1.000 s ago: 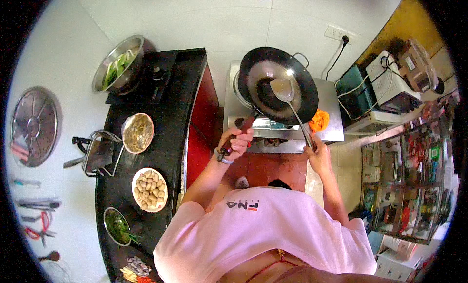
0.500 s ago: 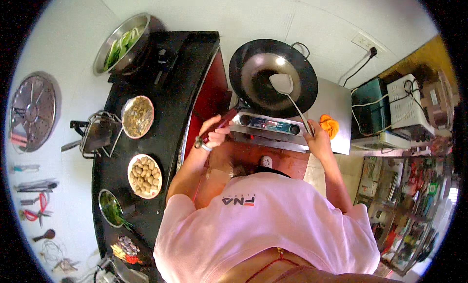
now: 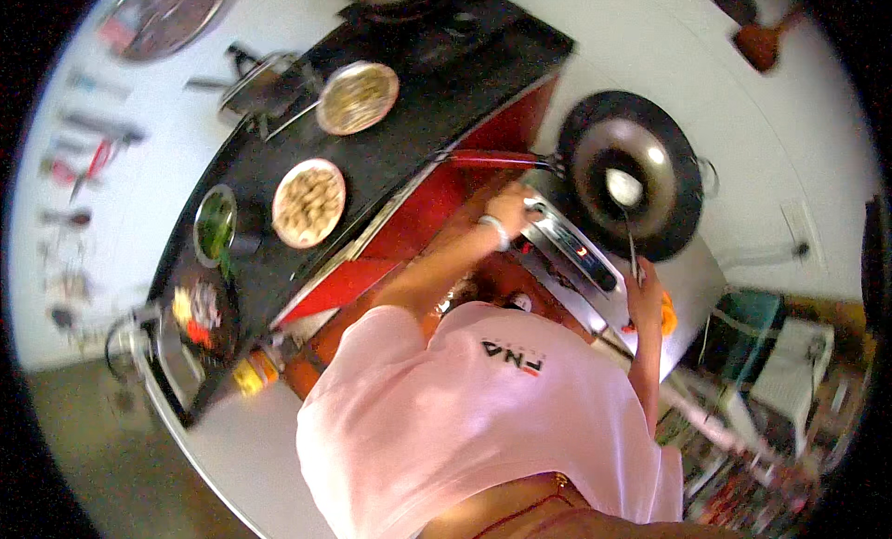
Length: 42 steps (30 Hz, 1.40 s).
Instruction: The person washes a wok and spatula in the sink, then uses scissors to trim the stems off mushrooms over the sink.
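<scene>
A black wok (image 3: pixel 664 214) sits on a stainless steel induction cooker (image 3: pixel 697 279), its red-brown handle (image 3: pixel 506 158) pointing left. My left hand (image 3: pixel 511 209) is at the cooker's front panel, fingers closed around the left control knob (image 3: pixel 534 207); blur softens the detail. My right hand (image 3: pixel 641 293) grips the handle of a metal spatula (image 3: pixel 624 188), whose pale head rests inside the wok. The wok's inside shows a shiny bottom with no food visible. Beside my right hand lies an orange cloth (image 3: pixel 668 314).
Left of the cooker, a black counter (image 3: pixel 409 158) holds a plate of mushrooms (image 3: pixel 309 204), a plate of shredded food (image 3: pixel 358 98), a bowl of greens (image 3: pixel 216 225) and cut ingredients (image 3: pixel 198 316). Utensils hang on the walls. A white appliance (image 3: pixel 794 367) stands at right.
My left hand has let go of the wok handle and moved to the cooker's knob. The view has turned, so the wok appears farther right. My right hand keeps the spatula in the wok.
</scene>
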Motion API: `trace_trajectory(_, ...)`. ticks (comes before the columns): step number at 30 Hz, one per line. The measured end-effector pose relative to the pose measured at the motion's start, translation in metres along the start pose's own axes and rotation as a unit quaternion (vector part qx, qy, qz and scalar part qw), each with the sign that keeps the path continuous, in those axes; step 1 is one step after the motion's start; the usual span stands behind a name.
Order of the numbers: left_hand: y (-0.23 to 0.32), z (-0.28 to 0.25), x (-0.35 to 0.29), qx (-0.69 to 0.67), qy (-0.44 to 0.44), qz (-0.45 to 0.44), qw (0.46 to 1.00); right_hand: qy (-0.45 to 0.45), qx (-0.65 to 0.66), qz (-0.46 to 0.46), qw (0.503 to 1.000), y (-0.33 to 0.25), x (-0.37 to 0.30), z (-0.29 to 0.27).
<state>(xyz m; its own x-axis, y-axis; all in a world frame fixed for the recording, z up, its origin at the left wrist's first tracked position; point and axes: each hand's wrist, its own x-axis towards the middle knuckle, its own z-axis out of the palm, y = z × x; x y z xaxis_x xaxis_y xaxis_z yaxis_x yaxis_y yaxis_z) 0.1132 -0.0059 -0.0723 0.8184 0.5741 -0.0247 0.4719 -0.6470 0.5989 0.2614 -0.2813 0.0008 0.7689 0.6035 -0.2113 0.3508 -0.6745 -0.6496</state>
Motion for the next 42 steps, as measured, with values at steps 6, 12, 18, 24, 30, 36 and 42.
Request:
trace_trajectory(6, 0.003, 0.032, 0.0, 0.06, 0.015, 0.034, 0.998, -0.024, 0.081, 0.032, 0.996, -0.007, -0.017, -0.016)
trace_trajectory(12, -0.002, 0.053, 0.004, 0.114, 0.024, 0.087, 0.989, 0.007, 0.153, -0.002, 0.988, 0.042, -0.016, -0.027)
trace_trajectory(18, -0.003, 0.057, 0.006, 0.189, 0.002, 0.144, 0.971, 0.024, 0.135, 0.006, 0.991, 0.068, -0.014, -0.028)
trace_trajectory(24, -0.002, 0.06, 0.009, 0.183, 0.007, 0.187, 0.965, 0.012, 0.135, -0.021, 0.991, 0.085, 0.001, -0.029)
trace_trajectory(30, 0.003, 0.038, -0.009, 0.177, 0.043, 0.228, 0.956, -0.001, 0.093, -0.086, 0.992, 0.08, 0.019, -0.027)
trace_trajectory(36, 0.002, 0.012, -0.06, -0.041, 0.189, 0.124, 0.973, 0.076, 0.101, -0.219, 0.967, 0.033, 0.031, -0.024)
trace_trajectory(42, -0.052, -0.012, -0.158, -0.082, 0.241, -0.082, 0.964, 0.097, 0.165, -0.272, 0.943, -0.029, 0.028, -0.009)
